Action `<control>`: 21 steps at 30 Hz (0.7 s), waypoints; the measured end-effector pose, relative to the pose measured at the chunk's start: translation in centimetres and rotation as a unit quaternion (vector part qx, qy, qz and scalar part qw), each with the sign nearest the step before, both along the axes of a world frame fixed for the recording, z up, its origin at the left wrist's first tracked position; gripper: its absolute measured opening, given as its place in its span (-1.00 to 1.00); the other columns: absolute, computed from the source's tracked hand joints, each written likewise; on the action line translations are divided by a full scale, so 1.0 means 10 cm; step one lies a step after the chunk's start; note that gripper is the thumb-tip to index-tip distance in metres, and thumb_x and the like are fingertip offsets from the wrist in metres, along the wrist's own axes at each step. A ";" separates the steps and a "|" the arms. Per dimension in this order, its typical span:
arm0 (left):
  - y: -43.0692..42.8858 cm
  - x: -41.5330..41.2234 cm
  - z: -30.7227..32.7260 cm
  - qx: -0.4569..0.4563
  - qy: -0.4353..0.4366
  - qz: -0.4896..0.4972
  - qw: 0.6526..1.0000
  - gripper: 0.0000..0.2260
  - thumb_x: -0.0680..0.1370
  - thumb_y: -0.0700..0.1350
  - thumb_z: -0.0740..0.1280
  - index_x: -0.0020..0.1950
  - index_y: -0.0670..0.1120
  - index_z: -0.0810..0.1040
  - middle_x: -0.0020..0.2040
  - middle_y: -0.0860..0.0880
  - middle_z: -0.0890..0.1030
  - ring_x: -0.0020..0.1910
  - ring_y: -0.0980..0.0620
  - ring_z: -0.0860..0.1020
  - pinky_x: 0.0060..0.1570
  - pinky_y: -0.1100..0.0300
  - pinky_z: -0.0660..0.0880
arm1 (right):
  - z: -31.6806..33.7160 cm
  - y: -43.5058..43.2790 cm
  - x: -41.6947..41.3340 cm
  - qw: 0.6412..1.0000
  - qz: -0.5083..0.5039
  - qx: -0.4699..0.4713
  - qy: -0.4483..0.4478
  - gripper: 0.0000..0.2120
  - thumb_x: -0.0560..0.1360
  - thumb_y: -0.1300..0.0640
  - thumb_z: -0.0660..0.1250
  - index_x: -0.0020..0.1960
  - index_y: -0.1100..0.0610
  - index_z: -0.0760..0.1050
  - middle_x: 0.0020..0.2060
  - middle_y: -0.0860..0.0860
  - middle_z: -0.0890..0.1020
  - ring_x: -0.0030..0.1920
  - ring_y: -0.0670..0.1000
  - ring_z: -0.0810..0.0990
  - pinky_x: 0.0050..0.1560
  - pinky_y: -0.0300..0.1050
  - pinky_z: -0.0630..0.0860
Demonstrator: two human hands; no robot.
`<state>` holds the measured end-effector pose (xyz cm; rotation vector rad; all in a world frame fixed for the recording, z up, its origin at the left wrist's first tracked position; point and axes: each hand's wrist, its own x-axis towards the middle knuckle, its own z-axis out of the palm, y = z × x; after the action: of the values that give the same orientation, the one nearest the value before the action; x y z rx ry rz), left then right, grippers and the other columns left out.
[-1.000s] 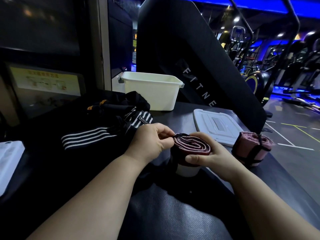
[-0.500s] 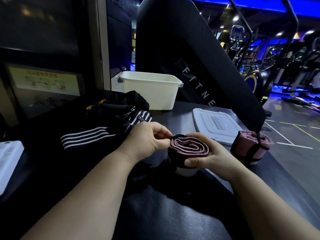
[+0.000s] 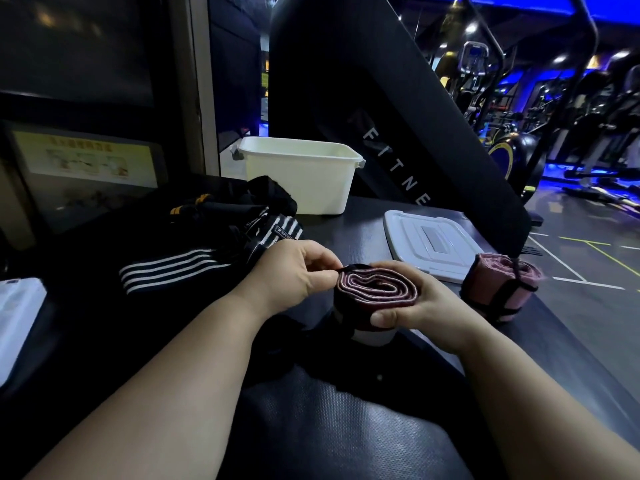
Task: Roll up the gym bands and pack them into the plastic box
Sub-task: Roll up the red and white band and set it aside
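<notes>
Logged dark maroon fabric gym band [image 3: 377, 292], coiled in a flat spiral, in front of open white rectangular plastic box [image 3: 304, 181], outside it. Found right hand [image 3: 426, 306] wrapped round coil, thumb across its near side. Found left hand [image 3: 294, 275] pinching coil's dark outer end, fingers curled. Noted pink rolled band tied with black strap [image 3: 498, 289] front-right of box; flat pale plastic lid [image 3: 429, 244] right of box; heap of black white-striped bands [image 3: 194, 258] front-left of box, on black textured mat [image 3: 346, 427]
</notes>
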<state>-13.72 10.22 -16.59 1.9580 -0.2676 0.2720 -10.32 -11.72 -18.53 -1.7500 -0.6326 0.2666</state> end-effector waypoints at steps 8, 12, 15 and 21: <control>0.01 -0.04 0.04 0.053 -0.027 0.007 0.998 -0.78 0.40 -0.35 0.45 -0.29 -0.03 0.62 -0.50 0.13 0.52 -0.47 0.27 0.43 -0.39 0.45 0.35 | 0.05 -0.01 -0.03 1.000 0.015 -0.022 -0.007 -0.33 0.13 0.30 0.57 0.20 0.06 0.51 0.02 -0.03 0.69 0.10 -0.06 0.64 0.06 -0.25 0.53; 0.01 0.00 0.00 0.049 -0.011 0.007 0.999 -0.78 0.42 -0.37 0.40 -0.26 -0.04 0.61 -0.45 0.12 0.53 -0.44 0.26 0.43 -0.36 0.43 0.35 | 0.04 -0.01 -0.02 1.000 0.023 -0.020 0.000 -0.30 0.12 0.30 0.59 0.23 0.08 0.50 0.06 0.01 0.68 0.13 -0.03 0.63 0.08 -0.23 0.53; 0.00 0.04 -0.06 -0.031 0.042 -0.014 0.999 -0.83 0.46 -0.39 0.34 -0.18 -0.14 0.62 -0.32 -0.01 0.60 -0.33 0.14 0.50 -0.28 0.34 0.43 | 0.03 -0.02 -0.01 0.999 0.031 -0.007 0.021 -0.23 0.08 0.20 0.61 0.26 0.10 0.48 0.11 0.06 0.66 0.16 0.01 0.62 0.10 -0.18 0.53; -0.02 0.00 -0.02 -0.061 0.041 -0.014 0.997 -0.89 0.47 -0.36 0.41 -0.20 -0.18 0.63 -0.43 0.09 0.58 -0.45 0.24 0.50 -0.40 0.40 0.43 | 0.03 -0.07 0.03 1.000 0.025 -0.014 0.011 -0.25 0.07 0.11 0.62 0.25 0.08 0.51 0.21 0.14 0.58 0.21 0.04 0.59 0.17 -0.11 0.51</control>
<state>-13.69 10.03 -16.77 1.8379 -0.2206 0.1857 -10.06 -12.38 -18.21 -1.7569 -0.6595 0.3305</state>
